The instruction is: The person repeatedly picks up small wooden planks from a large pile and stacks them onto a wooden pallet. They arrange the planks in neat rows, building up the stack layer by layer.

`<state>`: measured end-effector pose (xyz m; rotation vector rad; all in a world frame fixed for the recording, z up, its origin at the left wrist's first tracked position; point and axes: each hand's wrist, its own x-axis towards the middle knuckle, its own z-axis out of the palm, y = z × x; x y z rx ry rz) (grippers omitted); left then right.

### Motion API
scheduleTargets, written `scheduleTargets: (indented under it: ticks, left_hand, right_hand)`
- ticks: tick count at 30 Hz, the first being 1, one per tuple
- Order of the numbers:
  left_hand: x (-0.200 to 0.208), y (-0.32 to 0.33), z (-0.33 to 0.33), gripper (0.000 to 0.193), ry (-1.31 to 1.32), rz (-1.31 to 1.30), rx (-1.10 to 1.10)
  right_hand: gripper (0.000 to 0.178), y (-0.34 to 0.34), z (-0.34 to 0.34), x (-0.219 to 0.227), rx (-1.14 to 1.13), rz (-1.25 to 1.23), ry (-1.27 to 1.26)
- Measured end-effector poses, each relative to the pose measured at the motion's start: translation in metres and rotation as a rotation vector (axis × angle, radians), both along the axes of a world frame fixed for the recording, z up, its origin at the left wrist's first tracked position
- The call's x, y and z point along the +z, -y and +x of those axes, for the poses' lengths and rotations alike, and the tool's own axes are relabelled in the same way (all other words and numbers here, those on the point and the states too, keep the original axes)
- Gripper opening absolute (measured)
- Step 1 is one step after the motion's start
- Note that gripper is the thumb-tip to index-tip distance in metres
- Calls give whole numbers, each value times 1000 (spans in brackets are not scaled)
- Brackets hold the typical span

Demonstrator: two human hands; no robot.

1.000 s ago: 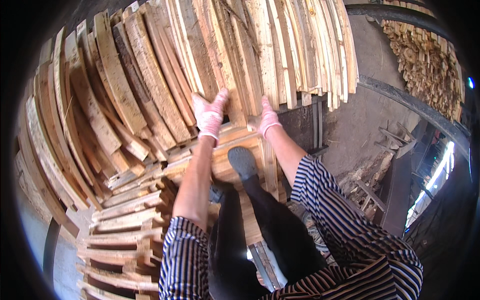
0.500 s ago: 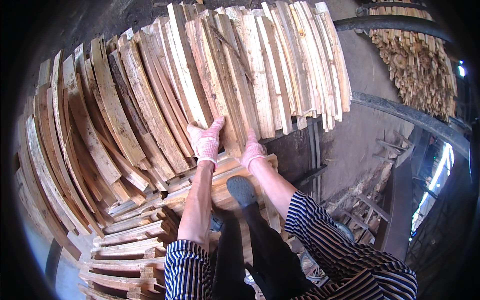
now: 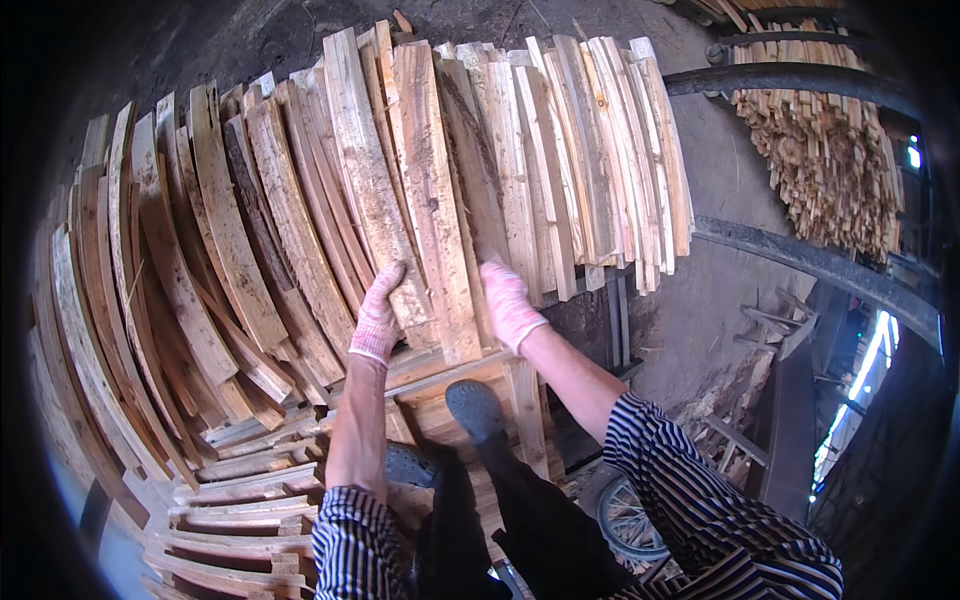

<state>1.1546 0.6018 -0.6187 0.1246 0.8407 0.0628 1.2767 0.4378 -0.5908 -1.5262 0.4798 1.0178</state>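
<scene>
Two rough wooden planks sit side by side between my hands, jutting toward me out of a long row of boards. My left hand (image 3: pixel 378 318), in a pink-and-white knit glove, grips the near end of the left plank (image 3: pixel 385 190), thumb on its top. Gloved alike, my right hand (image 3: pixel 509 305) presses against the right side of the right plank (image 3: pixel 437 200); some of its fingers are hidden beside the wood. Bark remnants and dark stains mark both planks. The row of boards (image 3: pixel 265 200) stretches to either side of them.
Under my feet lies a wooden stack (image 3: pixel 460 372), with crosswise boards (image 3: pixel 240 545) at lower left. Curved dark metal bars (image 3: pixel 800 80) extend to the right. A further wood pile (image 3: pixel 830 150) stands upper right; a spoked wheel (image 3: pixel 632 520) shows at lower right.
The planks between my hands have slid toward me and now stick out past their neighbours. My hands have come nearer and spread wider apart, the left one moving left.
</scene>
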Motion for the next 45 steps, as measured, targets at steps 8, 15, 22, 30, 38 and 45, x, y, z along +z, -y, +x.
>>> scheduleTargets:
  ticks: [8, 15, 22, 30, 38, 45]
  left_hand:
    - [104, 2, -38, 53, -199, 187, -53]
    - [292, 74, -133, 54, -326, -39, -174]
    - [404, 66, -159, 59, -358, 160, -329]
    - [608, 137, -237, 68, -343, 497, -161]
    - [727, 97, -284, 111, -607, 894, -348]
    - [872, 10, -354, 85, -718, 1144, 616]
  right_hand:
    - [120, -35, -28, 132, 476, -189, -36]
    - [86, 3, -68, 271, 380, -41, -442]
    - [64, 12, -112, 374, 211, 37, -438]
    - [66, 26, -127, 498, 451, 237, -363]
    - [97, -87, -163, 619, 923, 486, -221]
    - [82, -161, -300, 768, 1111, 982, -234]
